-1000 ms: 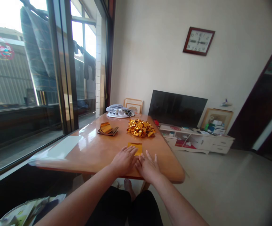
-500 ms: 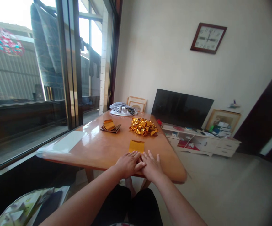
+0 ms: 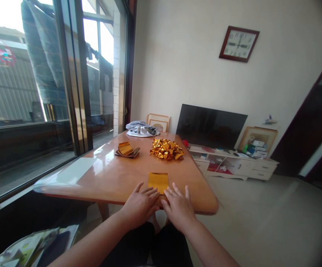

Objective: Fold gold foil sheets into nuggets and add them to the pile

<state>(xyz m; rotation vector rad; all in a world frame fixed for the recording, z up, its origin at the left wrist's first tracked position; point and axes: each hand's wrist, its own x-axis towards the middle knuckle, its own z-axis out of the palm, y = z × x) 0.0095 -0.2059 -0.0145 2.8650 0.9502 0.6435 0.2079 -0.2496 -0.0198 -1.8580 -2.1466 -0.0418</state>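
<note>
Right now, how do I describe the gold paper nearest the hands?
On the wooden table, find the near edge. A flat gold square lies just past the left hand and right hand. Unlike the crumpled gold pile and folded stack behind it, it lies alone.

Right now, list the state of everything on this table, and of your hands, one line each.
left hand: open, palm down, holding nothing, at the near edge of the table
right hand: open, palm down, fingers spread, holding nothing
gold foil square: lying flat, just above the hands
heap of gold foil pieces: crumpled, loosely piled
stack of foil sheets: fanned, top sheets curling
cloth bundle: rumpled, at the far end
</note>
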